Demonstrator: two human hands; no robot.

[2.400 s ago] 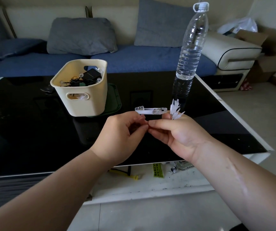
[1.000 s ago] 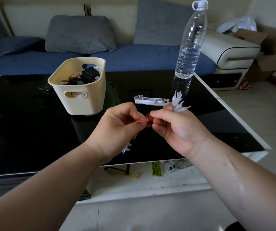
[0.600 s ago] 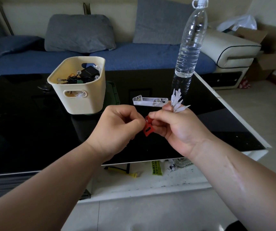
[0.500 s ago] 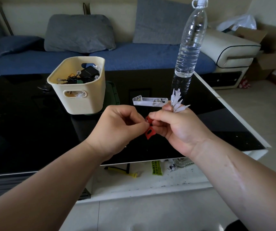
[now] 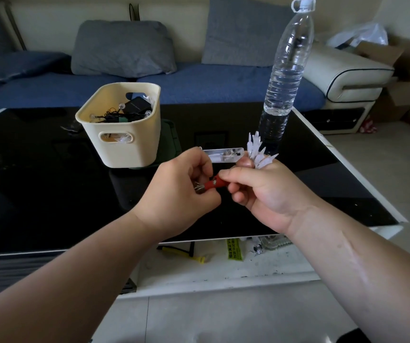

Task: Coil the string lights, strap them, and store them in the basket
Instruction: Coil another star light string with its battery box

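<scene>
Coiling done: white spiky string lights (image 5: 258, 154) bunched in right hand (image 5: 268, 191). Strapping underway: both hands' fingers pinched red strap (image 5: 215, 185); left hand (image 5: 181, 194). Cream plastic basket (image 5: 124, 147), surface's far left, awaited bundle.

Dim daylight, perhaps from right — glossy reflections, warped edges.

Both hands — left hand (image 5: 174, 194), right hand (image 5: 260, 191) — pinch a red strap (image 5: 212, 184).

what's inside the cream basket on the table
The basket holds tangled dark wires, a black box and small clear bulbs; whatever lies beneath them is hidden.
</scene>
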